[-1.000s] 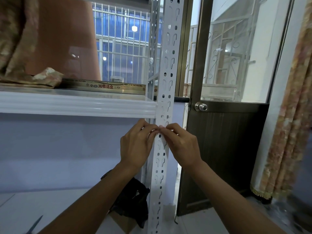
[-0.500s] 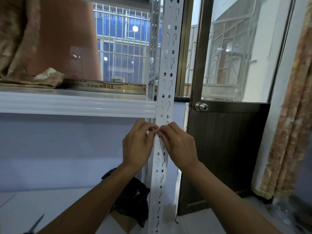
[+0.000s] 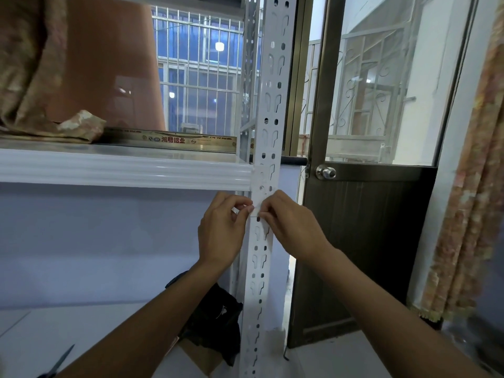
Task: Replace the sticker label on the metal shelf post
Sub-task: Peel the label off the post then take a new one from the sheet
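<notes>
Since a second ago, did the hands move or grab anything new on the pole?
Barely. Both hands crept a little up the white metal post. The left hand and right hand still meet just below the shelf, fingertips pinching at a small white sticker on the post's front. Nothing was let go or newly picked up. The post, the shelf and the door knob stayed put.

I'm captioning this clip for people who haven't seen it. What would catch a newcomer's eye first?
First, the two hands meeting at centre frame: the left hand and right hand pinch a small white sticker against the white perforated shelf post, just below the white shelf. Next, the brown door with its round knob to the right, and scissors at bottom left.
</notes>
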